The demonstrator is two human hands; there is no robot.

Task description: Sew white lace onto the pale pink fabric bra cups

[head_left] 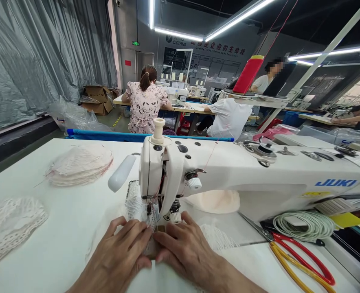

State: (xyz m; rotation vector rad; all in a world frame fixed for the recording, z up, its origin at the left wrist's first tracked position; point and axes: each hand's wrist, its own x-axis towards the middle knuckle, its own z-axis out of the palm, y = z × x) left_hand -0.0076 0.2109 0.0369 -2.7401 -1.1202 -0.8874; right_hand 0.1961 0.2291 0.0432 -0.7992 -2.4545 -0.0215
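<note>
A white sewing machine (241, 167) stands across the table, with red thread running down to its needle area. White lace fabric (135, 207) lies under the presser foot and spreads to both sides. My left hand (121, 248) presses on the lace just left of the needle, its fingers bent and close together. On the right of the needle, my right hand (184, 244) rests on the fabric with curled fingers, its fingertips near those of my left hand. Both thumbs point inward at the front. How firmly the fingers pinch the cloth is hidden.
A stack of cream pieces (80, 162) and a lace piece (13, 224) lie on the left. Red-and-yellow-handled scissors (299, 260) and a coiled pale cord (305, 226) are at the right. A cream piece (218, 201) sits behind the machine arm. People sit at tables beyond.
</note>
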